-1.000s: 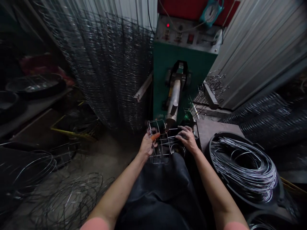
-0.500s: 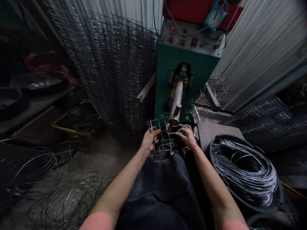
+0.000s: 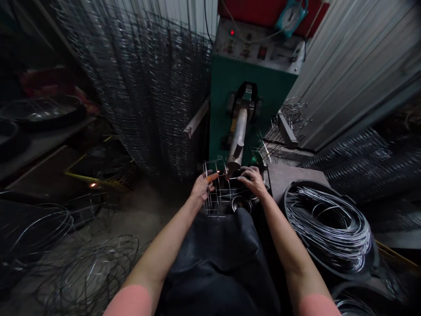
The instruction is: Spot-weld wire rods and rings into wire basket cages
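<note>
My left hand (image 3: 201,188) is closed on the left side of a small wire basket frame (image 3: 217,202), with an orange cover on one finger. My right hand (image 3: 252,180) pinches the end of a short thin metal wire (image 3: 233,178). The wire's other end meets the frame under the tip of the welding machine's arm (image 3: 236,159). Small orange glowing spots show at that joint and near my left finger. A round metal bowl (image 3: 241,204) sits just below, in front of the dark apron (image 3: 223,263) on my lap.
The green welding machine (image 3: 256,74) stands ahead, a teal dial (image 3: 290,19) on top. Tall stacks of wire racks (image 3: 158,92) rise at left. A black tub (image 3: 287,197) of wire rings (image 3: 329,228) is at right. Loose wire (image 3: 88,267) covers the floor at left.
Orange glowing spots have appeared at the wire joint, and another glow shows at far left. The whole view has shifted slightly. Both hands keep their grip in nearly the same place.
</note>
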A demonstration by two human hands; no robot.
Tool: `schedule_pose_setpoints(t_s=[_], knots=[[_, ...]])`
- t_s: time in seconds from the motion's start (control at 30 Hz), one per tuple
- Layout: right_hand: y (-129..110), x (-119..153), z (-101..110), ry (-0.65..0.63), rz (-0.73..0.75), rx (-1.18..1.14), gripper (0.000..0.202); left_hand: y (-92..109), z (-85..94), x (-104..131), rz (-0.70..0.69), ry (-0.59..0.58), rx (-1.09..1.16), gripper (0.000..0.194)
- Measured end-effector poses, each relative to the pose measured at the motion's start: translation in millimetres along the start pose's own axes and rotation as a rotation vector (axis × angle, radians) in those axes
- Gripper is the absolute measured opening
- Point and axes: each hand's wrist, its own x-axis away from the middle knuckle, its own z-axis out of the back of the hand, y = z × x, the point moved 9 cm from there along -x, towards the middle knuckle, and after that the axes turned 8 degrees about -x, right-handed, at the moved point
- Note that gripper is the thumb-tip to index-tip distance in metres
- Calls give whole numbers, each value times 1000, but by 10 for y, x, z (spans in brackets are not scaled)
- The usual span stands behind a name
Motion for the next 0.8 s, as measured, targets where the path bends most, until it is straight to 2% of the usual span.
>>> schedule_pose_setpoints(t_s=[0.23,0.4,0.53,0.8], knots=[[-100,41,87,65,25,60,20,35,-66,-3,15,-52,11,47],[-61,17,38,35,12,50,18,92,-48,-42,-7,-39,-5,50],[-5,18,3,32,-38,24,16,94,-36,-76,10,-30,-13,43],[-16,12,-7,8,-40,15,13,57,-4,-97,23,-10,-38,39]])
